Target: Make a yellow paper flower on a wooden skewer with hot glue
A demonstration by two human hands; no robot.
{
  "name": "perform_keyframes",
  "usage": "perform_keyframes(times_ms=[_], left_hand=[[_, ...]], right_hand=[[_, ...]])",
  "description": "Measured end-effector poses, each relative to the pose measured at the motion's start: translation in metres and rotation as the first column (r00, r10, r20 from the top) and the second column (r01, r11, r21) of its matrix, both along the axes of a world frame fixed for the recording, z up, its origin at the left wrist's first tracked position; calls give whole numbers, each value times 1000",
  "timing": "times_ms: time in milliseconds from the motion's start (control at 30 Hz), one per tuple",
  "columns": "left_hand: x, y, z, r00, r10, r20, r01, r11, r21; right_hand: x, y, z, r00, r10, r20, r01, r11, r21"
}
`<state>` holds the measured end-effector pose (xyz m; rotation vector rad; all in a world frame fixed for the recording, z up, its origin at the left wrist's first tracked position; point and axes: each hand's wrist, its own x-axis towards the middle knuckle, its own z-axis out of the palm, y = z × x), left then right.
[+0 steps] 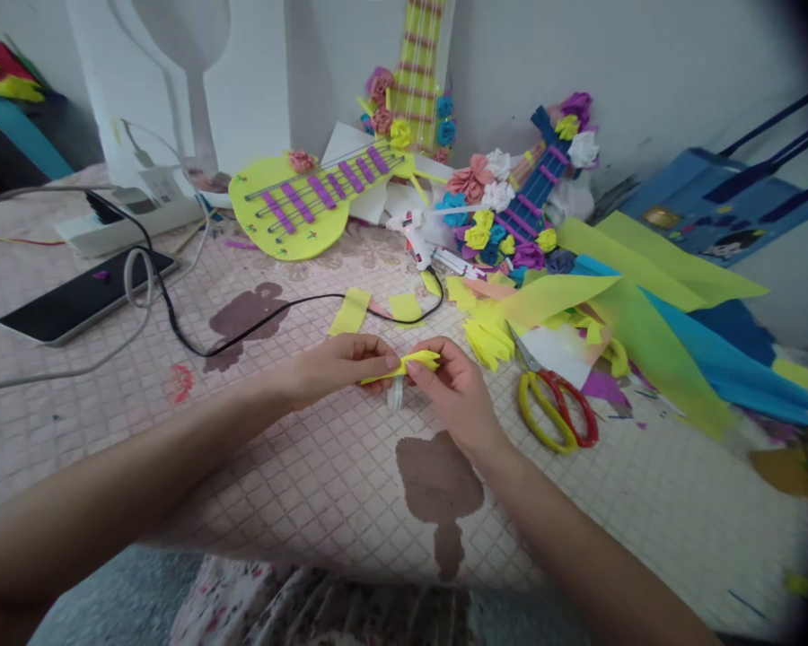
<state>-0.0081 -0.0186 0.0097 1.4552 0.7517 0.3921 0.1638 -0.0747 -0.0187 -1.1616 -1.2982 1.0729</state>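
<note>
Both of my hands meet over the front of the table, pinching one strip of yellow crepe paper (414,362). My left hand (346,363) grips its left end between thumb and fingers. The ruffled right end is held by my right hand (454,381). A small whitish loop (395,395) hangs below the paper between my hands; I cannot tell what it is. Just beyond my fingers lie yellow paper pieces (350,310) and a pile of cut yellow petals (488,341). Scissors (557,408) with one yellow and one red handle rest right of my right hand.
A white glue gun (417,240) trails a black cord (262,323) across the table. Behind stand a yellow paper guitar (293,206) and a blue flowered one (535,197). A phone (84,296) and power strip (131,220) lie left; crepe sheets (660,314) and a blue bag (720,202) sit right.
</note>
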Motion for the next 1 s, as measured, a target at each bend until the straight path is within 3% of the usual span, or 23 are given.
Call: perform_keyframes(times_ms=[233,367,433,533,633,767,867,1000], left_hand=[[0,1,-1,998,34,43,-30,996,-81],[-2,3,-3,992,71,100,-45,969,-243],[-3,3,-4,989,76,125,-34,951,-307],[-3,4,-5,986,65,150,-10,940,-342],[-3,3,-5,992,41,118,-14,976,-218],[-3,3,-3,999,26,29,-29,993,116],[-5,2,-5,1000,-10,-9,13,935,354],[-6,0,-5,996,47,-82,13,792,611]], right_hand=[[1,-1,0,999,31,32,-32,999,28],[7,1,6,959,97,266,-164,956,243],[10,2,9,910,51,411,-215,907,363],[12,4,10,877,-15,480,-222,874,433],[12,4,8,866,-48,497,-203,876,438],[10,3,7,859,-67,507,-183,886,425],[9,2,9,853,-91,514,-153,898,412],[8,1,10,852,-107,512,-127,908,400]])
